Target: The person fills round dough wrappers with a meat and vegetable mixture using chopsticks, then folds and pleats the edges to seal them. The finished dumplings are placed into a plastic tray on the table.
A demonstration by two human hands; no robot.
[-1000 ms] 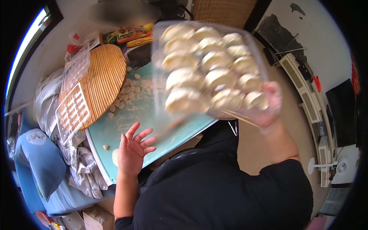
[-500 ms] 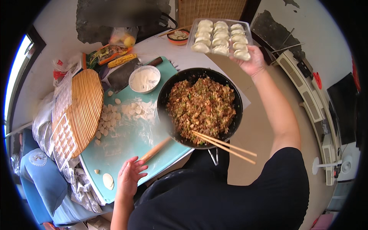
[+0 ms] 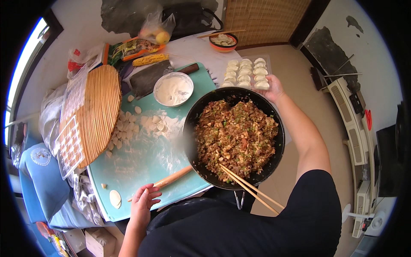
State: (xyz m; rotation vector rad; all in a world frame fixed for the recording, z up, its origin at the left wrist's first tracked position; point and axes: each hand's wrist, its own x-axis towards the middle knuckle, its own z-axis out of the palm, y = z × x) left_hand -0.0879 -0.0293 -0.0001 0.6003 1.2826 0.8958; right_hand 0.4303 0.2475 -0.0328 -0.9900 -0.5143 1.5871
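My right hand point(image 3: 274, 89) grips the near right corner of a clear plastic tray point(image 3: 268, 64), which carries rows of folded dumplings point(image 3: 245, 72). The tray is beyond the black pan, by the table's far right edge; I cannot tell whether it rests on the table. My left hand point(image 3: 144, 198) is empty, fingers loosely apart, by the rolling pin point(image 3: 173, 177) at the mat's near edge. Minced filling point(image 3: 237, 132) heaps in the pan point(image 3: 280, 156), with wooden chopsticks point(image 3: 248, 186) leaning out over its near rim. One flat dough wrapper point(image 3: 115, 198) lies left of my left hand.
On the floury turquoise mat point(image 3: 145, 165) lie small dough pieces point(image 3: 124, 128), a bowl of flour point(image 3: 173, 89) and a cleaver point(image 3: 150, 79). A round woven board point(image 3: 100, 120) with empty clear trays stands left. A small orange bowl point(image 3: 223, 43) and a corn cob point(image 3: 150, 59) sit at the back.
My right hand has lowered the dumpling tray toward the table's far right edge. My left hand stays near the rolling pin. The whole view has shifted.
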